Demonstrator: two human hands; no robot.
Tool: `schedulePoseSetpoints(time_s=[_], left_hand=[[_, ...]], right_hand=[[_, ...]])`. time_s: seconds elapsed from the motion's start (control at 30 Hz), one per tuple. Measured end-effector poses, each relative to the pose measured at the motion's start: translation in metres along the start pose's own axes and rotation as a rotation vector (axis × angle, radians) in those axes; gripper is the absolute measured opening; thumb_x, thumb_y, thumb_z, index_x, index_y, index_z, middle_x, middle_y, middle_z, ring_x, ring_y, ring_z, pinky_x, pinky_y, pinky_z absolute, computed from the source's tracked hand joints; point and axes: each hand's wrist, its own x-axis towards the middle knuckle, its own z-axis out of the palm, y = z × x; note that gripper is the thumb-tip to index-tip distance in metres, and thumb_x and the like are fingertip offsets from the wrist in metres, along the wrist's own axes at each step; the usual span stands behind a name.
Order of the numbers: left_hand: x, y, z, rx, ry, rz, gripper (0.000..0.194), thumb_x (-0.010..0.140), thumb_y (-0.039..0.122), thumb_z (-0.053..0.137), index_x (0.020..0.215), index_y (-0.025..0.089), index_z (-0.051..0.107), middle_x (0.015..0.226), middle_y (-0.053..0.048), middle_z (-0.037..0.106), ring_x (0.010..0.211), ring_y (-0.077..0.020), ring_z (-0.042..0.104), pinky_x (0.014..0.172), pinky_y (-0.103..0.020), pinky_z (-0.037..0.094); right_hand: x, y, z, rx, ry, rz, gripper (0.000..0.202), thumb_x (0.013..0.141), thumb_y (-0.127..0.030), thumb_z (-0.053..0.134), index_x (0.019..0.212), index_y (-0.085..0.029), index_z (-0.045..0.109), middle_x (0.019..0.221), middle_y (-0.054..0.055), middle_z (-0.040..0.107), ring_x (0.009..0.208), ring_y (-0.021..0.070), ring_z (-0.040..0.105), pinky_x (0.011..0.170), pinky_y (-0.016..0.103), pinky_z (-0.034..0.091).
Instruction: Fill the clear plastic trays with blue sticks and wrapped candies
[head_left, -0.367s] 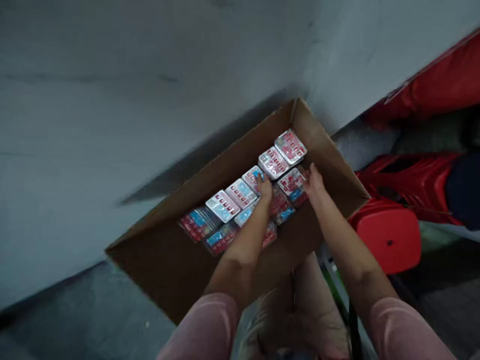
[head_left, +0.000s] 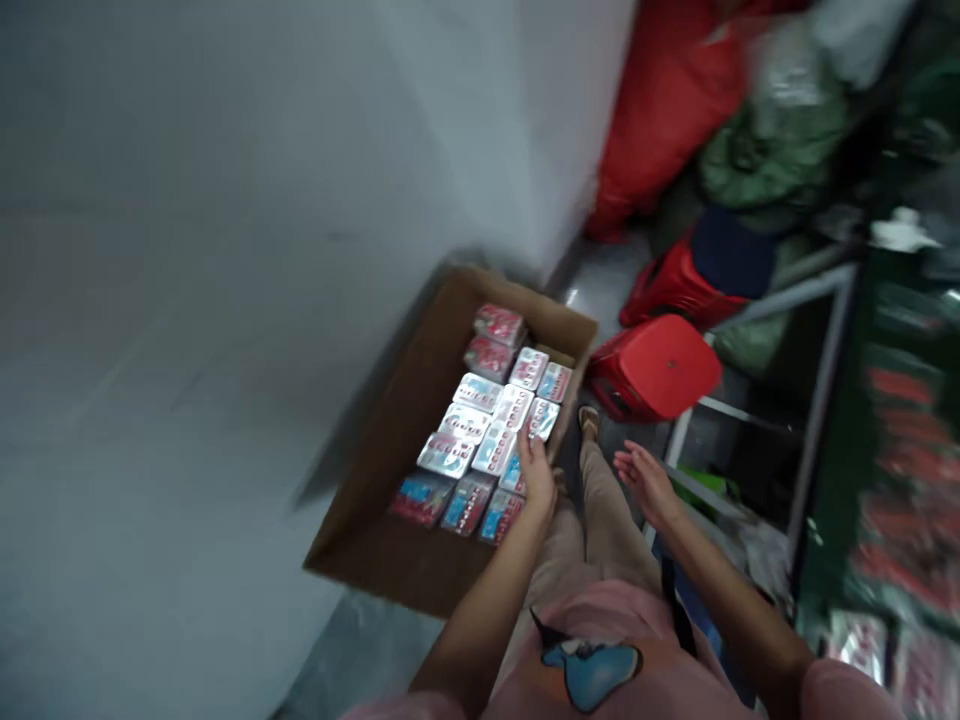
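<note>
A brown cardboard box (head_left: 352, 545) stands against the wall, holding rows of small packs (head_left: 466, 424) with red, white and blue printing. Several packs lie flat and shiny in the middle, and two red ones (head_left: 491, 355) sit at the far end. Over the near side of the box is my left hand (head_left: 537, 472), fingers stretched out above the packs and nothing visible in its grasp. Whether it touches a pack I cannot tell. My right hand (head_left: 648, 484) is outside the box, held in the air to its right, fingers extended and nothing in it.
A grey-white wall (head_left: 187, 300) runs behind the box. To the right stand a red stool (head_left: 667, 365) and another red seat with a dark top (head_left: 727, 260). A metal-framed green table (head_left: 825, 480) with blurred red packs is at far right. Red and green sacks lie behind.
My right hand has come out of the box and moved right. My left hand has drawn back toward the near side. The view has swung right, bringing the table into sight.
</note>
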Motion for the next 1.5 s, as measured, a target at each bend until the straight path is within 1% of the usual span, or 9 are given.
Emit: schedulePoseSetpoints(time_s=[0.13,0.47,0.67,0.77,0.93,1.07,1.17,1.37,1.5], left_hand=[[-0.088,0.002,0.028,0.119,-0.307,0.111,0.050,0.091,0.047,0.050,0.136,0.025,0.052,0.148,-0.007,0.048,0.141,-0.0203,0.038,0.119,-0.035,0.027],[-0.276,0.021,0.178,0.258,-1.011,0.305,0.048,0.090,0.046,0.054,0.133,0.025,0.054,0.152,-0.007,0.043,0.141,-0.0207,0.038,0.117,-0.035,0.029],[-0.397,-0.015,0.242,0.467,-1.288,0.358,0.042,0.088,0.036,0.059,0.127,0.021,0.058,0.145,-0.010,0.051,0.134,-0.0216,0.048,0.115,-0.037,0.035],[-0.438,-0.042,0.270,0.640,-1.170,0.343,0.043,0.092,0.030,0.052,0.133,0.019,0.053,0.136,-0.013,0.057,0.124,-0.0205,0.057,0.107,-0.036,0.044],[-0.453,-0.057,0.306,0.790,-1.062,0.570,0.055,0.086,0.024,0.059,0.139,0.014,0.048,0.141,-0.017,0.049,0.131,-0.0248,0.048,0.112,-0.039,0.037],[-0.446,-0.050,0.317,1.110,-1.172,1.005,0.053,0.083,0.023,0.061,0.133,0.012,0.054,0.131,-0.019,0.056,0.128,-0.0302,0.049,0.111,-0.044,0.035],[-0.444,-0.046,0.318,1.282,-1.251,1.170,0.051,0.080,0.024,0.065,0.130,0.014,0.055,0.122,-0.017,0.060,0.119,-0.0294,0.054,0.106,-0.043,0.039],[-0.455,-0.044,0.309,1.620,-1.518,1.200,0.043,0.079,0.038,0.071,0.113,0.016,0.056,0.104,-0.012,0.065,0.099,-0.0243,0.063,0.087,-0.034,0.046],[-0.460,-0.032,0.322,1.760,-1.688,1.237,0.040,0.080,0.047,0.069,0.106,0.018,0.059,0.103,-0.012,0.066,0.097,-0.0256,0.064,0.085,-0.034,0.046]], right_hand=[[-0.092,0.036,-0.103,0.072,0.236,-0.110,0.051,0.068,-0.056,0.075,0.106,-0.023,0.065,0.090,0.004,0.071,0.079,0.0171,0.067,0.070,0.030,0.049],[-0.224,0.083,-0.253,0.287,0.651,-0.477,0.045,0.074,-0.052,0.069,0.106,-0.021,0.064,0.088,0.004,0.070,0.079,0.0175,0.066,0.080,0.037,0.050],[-0.267,0.135,-0.356,0.436,0.960,-0.445,0.042,0.076,-0.049,0.061,0.106,-0.020,0.064,0.090,0.006,0.070,0.079,0.0193,0.065,0.080,0.038,0.052],[-0.268,0.139,-0.411,0.328,1.076,-0.469,0.038,0.079,-0.045,0.057,0.106,-0.019,0.064,0.095,0.008,0.069,0.085,0.0199,0.065,0.088,0.040,0.051],[-0.236,0.116,-0.470,-0.002,1.099,-0.566,0.035,0.083,-0.033,0.053,0.111,-0.017,0.067,0.107,0.012,0.065,0.094,0.0213,0.062,0.090,0.038,0.052],[-0.208,0.101,-0.477,-0.119,1.055,-0.463,0.039,0.080,-0.028,0.060,0.117,-0.017,0.066,0.105,0.011,0.061,0.079,0.0187,0.061,0.089,0.040,0.053],[-0.205,0.106,-0.474,-0.101,1.060,-0.404,0.040,0.078,-0.024,0.061,0.116,-0.017,0.066,0.107,0.010,0.059,0.072,0.0159,0.059,0.088,0.040,0.053],[-0.237,0.135,-0.481,-0.079,1.061,-0.331,0.033,0.077,-0.022,0.060,0.109,-0.020,0.068,0.101,0.007,0.060,0.073,0.0163,0.059,0.085,0.040,0.053],[-0.250,0.132,-0.485,-0.168,1.126,-0.281,0.033,0.081,-0.028,0.060,0.111,-0.019,0.068,0.100,0.010,0.062,0.083,0.0214,0.060,0.088,0.043,0.052]])
